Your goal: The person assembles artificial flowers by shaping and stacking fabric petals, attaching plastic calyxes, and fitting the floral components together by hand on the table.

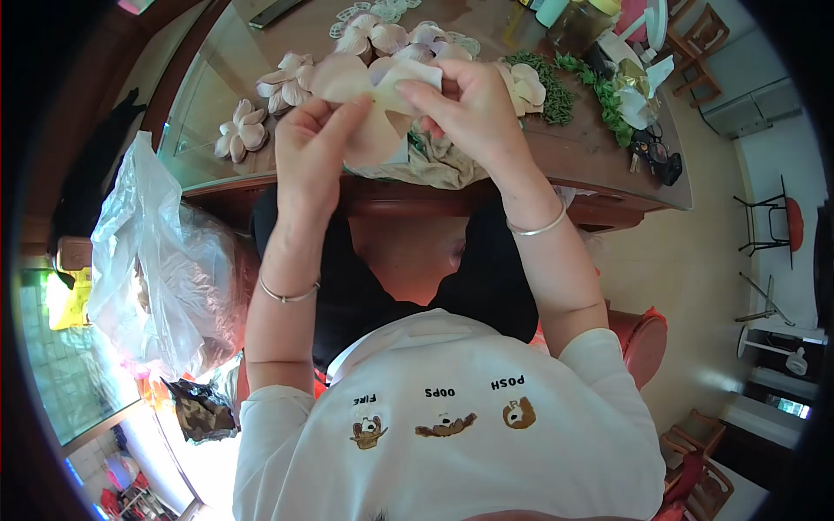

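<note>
Over the table edge, a pale cream artificial flower petal piece with broad round lobes is held up between both hands. My left hand pinches it near the centre with thumb and forefinger. My right hand is closed, its thumb pressed on a whitish lobe at the upper right. Whether that lobe belongs to the same piece or a second one I cannot tell. Beyond the hands lie finished-looking pinkish fabric flowers, and another flower sits apart on the left.
A crumpled beige cloth lies at the table's front edge. Green artificial foliage, keys and glasses, and a jar are on the right. A large clear plastic bag stands left of my legs.
</note>
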Demonstrator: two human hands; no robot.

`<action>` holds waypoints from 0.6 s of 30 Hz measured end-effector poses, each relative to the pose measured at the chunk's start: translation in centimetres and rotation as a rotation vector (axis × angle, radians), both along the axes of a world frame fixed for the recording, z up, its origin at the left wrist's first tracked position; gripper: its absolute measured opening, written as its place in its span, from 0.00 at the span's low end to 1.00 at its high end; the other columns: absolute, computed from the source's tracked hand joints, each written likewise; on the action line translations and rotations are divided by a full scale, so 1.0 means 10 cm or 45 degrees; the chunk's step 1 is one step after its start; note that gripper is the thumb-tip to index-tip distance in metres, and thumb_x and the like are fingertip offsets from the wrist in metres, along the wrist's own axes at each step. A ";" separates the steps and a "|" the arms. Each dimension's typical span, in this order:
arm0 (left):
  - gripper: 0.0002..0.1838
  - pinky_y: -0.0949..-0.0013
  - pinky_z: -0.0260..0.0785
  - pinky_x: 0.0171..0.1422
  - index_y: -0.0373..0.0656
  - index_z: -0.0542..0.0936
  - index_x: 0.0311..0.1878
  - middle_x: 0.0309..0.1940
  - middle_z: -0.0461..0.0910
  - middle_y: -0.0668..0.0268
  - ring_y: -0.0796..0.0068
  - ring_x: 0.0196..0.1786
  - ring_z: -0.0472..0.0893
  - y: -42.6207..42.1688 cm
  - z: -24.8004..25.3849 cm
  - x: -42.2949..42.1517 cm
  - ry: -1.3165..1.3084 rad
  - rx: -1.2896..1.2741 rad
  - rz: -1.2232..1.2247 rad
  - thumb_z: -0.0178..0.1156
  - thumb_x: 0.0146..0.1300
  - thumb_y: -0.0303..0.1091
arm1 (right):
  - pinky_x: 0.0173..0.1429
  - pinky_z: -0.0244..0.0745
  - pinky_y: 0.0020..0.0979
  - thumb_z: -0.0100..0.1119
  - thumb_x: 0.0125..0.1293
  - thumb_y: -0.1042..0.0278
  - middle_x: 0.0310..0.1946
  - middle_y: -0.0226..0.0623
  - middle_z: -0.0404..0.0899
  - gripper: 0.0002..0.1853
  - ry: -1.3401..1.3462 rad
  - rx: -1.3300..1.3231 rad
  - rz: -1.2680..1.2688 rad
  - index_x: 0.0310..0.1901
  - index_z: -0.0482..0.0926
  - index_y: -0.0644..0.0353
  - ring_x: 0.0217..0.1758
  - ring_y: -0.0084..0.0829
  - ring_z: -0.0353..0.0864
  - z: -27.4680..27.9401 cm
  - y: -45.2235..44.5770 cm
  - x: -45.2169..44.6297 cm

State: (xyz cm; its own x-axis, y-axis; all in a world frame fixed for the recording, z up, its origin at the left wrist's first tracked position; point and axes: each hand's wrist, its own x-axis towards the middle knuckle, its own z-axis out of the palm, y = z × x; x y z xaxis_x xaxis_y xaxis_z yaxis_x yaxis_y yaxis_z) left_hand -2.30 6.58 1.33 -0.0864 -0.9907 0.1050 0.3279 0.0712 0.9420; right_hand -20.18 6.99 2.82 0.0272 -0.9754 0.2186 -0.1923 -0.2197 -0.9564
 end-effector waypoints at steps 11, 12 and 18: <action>0.10 0.82 0.69 0.34 0.29 0.80 0.37 0.29 0.80 0.62 0.81 0.29 0.76 -0.48 -0.03 0.15 -0.280 0.034 -0.107 0.63 0.59 0.29 | 0.24 0.60 0.20 0.60 0.57 0.70 0.19 0.27 0.74 0.07 0.441 -0.165 -0.222 0.30 0.80 0.66 0.20 0.18 0.65 -0.11 -0.33 0.07; 0.10 0.82 0.69 0.34 0.29 0.80 0.37 0.29 0.80 0.62 0.80 0.30 0.76 -0.49 -0.03 0.15 -0.305 0.042 -0.118 0.64 0.59 0.29 | 0.24 0.60 0.20 0.60 0.57 0.70 0.18 0.28 0.73 0.07 0.449 -0.168 -0.231 0.29 0.80 0.66 0.20 0.18 0.65 -0.11 -0.34 0.07; 0.10 0.82 0.70 0.34 0.29 0.80 0.37 0.29 0.80 0.62 0.80 0.30 0.77 -0.48 -0.02 0.12 -0.221 0.035 -0.121 0.63 0.60 0.30 | 0.24 0.60 0.21 0.60 0.58 0.69 0.18 0.28 0.73 0.08 0.417 -0.158 -0.232 0.29 0.80 0.67 0.20 0.18 0.64 -0.13 -0.35 0.07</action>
State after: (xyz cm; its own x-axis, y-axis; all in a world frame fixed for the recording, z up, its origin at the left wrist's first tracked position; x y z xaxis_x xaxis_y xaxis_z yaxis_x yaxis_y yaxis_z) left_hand -1.08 1.81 1.15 -0.1942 -0.9795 0.0534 0.1643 0.0212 0.9862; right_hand -19.44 3.50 1.52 -0.0560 -0.9374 0.3436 -0.5292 -0.2640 -0.8064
